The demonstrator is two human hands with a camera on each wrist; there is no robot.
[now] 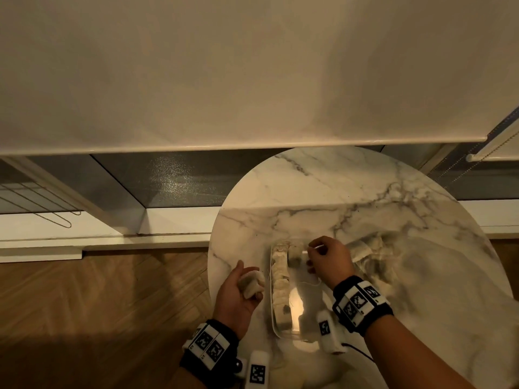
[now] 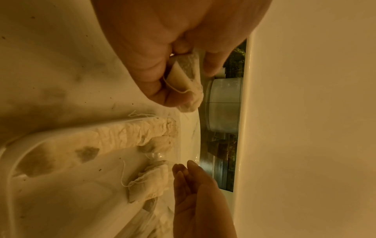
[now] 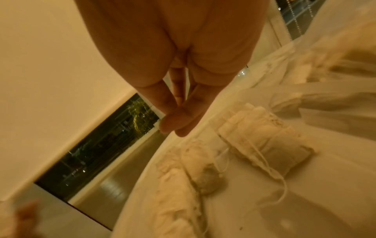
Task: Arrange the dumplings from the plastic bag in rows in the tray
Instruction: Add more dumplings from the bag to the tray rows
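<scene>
Left hand (image 1: pixel 236 293) grips a dumpling (image 1: pixel 251 284) (just beside the tray (image 1: pixel 276 329)).

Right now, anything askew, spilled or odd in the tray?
Nothing spilled. Loose strings trail from the dumplings onto the tray floor, and they look like cloth pouches, not dough. The left hand grips one more beside the tray.

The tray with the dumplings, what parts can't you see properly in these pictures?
- Tray, head view: the right hand covers its far right end.
- Plastic bag, head view: dim and blurry, so the dumplings inside cannot be counted.
- Left hand, head view: its fingers hide part of the held dumpling.
</scene>
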